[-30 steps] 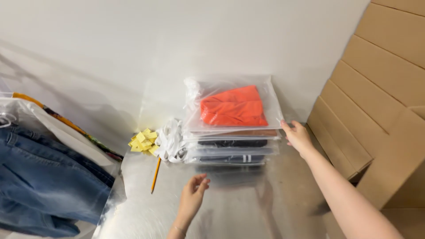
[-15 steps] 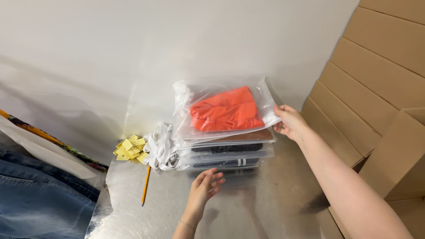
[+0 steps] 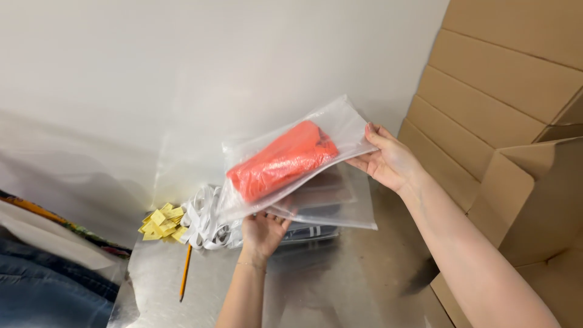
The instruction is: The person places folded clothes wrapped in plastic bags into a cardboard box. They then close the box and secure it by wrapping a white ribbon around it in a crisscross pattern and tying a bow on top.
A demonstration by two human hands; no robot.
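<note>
A clear plastic bag point(image 3: 340, 124) with a folded orange garment point(image 3: 280, 160) inside is lifted off a stack of bagged dark garments point(image 3: 316, 212) and tilted, right end up. My right hand point(image 3: 388, 161) grips the bag's right edge. My left hand point(image 3: 262, 232) holds it from below at the near left corner. The stack lies on a shiny metal table point(image 3: 340, 285), partly hidden behind the raised bag.
Small yellow tags point(image 3: 161, 221) and a bundle of white strips point(image 3: 203, 223) lie left of the stack, with a pencil point(image 3: 184, 280) in front. Denim clothing point(image 3: 42, 291) hangs at the left. Flat cardboard boxes point(image 3: 510, 103) stand on the right.
The orange bag, flat on the stack before, is now raised and tilted. My left hand came up from the table to its underside; my right hand lifted the right edge.
</note>
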